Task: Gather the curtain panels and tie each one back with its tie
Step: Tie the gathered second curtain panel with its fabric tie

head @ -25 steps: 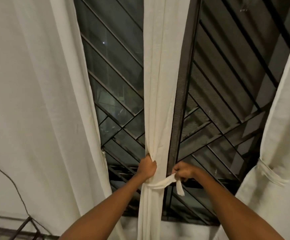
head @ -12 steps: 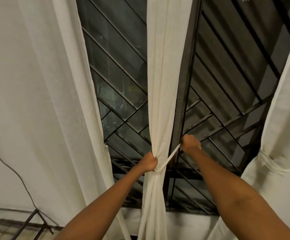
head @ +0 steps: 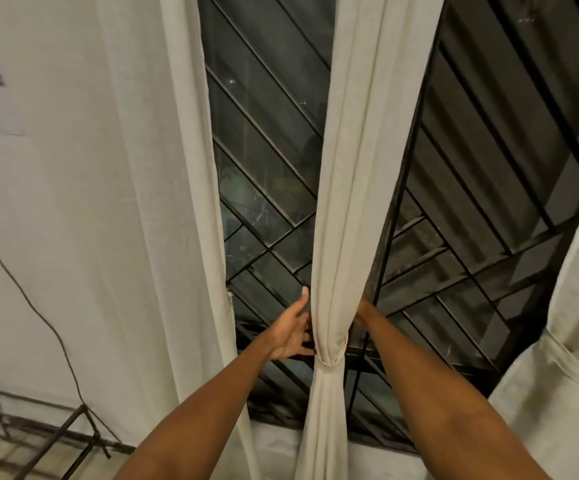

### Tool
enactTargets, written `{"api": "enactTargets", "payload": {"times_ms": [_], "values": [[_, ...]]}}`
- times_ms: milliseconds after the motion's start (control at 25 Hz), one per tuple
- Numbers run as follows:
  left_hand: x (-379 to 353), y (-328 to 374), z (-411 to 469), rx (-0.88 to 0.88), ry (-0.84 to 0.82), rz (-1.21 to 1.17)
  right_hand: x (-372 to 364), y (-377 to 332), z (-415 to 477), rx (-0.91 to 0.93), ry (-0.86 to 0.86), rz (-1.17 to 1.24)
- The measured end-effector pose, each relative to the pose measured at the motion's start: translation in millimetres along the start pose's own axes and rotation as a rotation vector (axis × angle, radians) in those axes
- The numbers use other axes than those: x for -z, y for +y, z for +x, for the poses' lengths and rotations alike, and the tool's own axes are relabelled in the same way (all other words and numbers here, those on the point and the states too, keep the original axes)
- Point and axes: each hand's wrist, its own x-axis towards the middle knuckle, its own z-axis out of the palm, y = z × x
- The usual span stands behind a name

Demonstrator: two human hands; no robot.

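Dark window with a black metal grille of diagonal bars (head: 270,140) fills the centre of the view, glass behind it.

Wide cream fabric curtain panel on the left (head: 135,202) hangs loose and untied, covering the pale wall.

Cream curtain panel at the right edge (head: 565,393) is gathered, with a cream fabric band (head: 572,362) wrapped round it low down.

Narrow cream middle curtain panel (head: 360,168) hangs straight in front of the grille's upright bar. It is bunched to a waist low in the view and flares again below.

Both bare forearms reach up from the bottom edge, one on each side of the middle panel.

Left hand (head: 291,332): fingers fairly straight and spread, thumb pointing up, fingertips against the panel's left edge just above the waist, gripping nothing.

Right hand (head: 360,310): only the wrist shows and the rest is behind the fabric, so I cannot tell its fingers.

Cream fabric tie (head: 331,356) circles the middle panel at the waist.

Thin dark cable (head: 39,313) trails down the wall at left.
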Motion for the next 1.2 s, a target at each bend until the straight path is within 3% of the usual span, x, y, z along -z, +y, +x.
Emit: {"api": "enactTargets", "payload": {"times_ms": [160,280,480,640,760,840,1000,1200], "values": [[-12.2,-14.4,13.7,-0.082,0.356,0.185,3.1,5.3,8.2,0.022,-0.002,-0.18],[-27.7,-14.6,26.8,-0.133,0.441,0.218,4.8,3.0,-0.9,-0.025,-0.124,-0.151],[-26.0,-12.4,35.0,-0.04,0.432,0.241,16.6,6.3,-12.0,-0.241,-0.096,-0.092],[-16.2,-17.3,29.9,0.139,0.316,0.283,31.4,11.2,-9.3,-0.353,-0.088,-0.266],[-10.6,-18.5,28.6,0.229,0.202,0.149,39.3,3.9,-2.3,-0.469,0.013,-0.355],[-7.8,-22.8,26.5,0.243,0.16,-0.01,45.7,4.4,7.5,-0.489,0.067,-0.334],[-4.7,-38.7,31.1,0.242,0.157,-0.163,31.3,-7.9,5.2,-0.437,0.086,-0.02],[3.1,-29.6,30.8,0.215,0.108,-0.158,23.4,-9.4,5.3,-0.399,0.087,-0.094]]}}
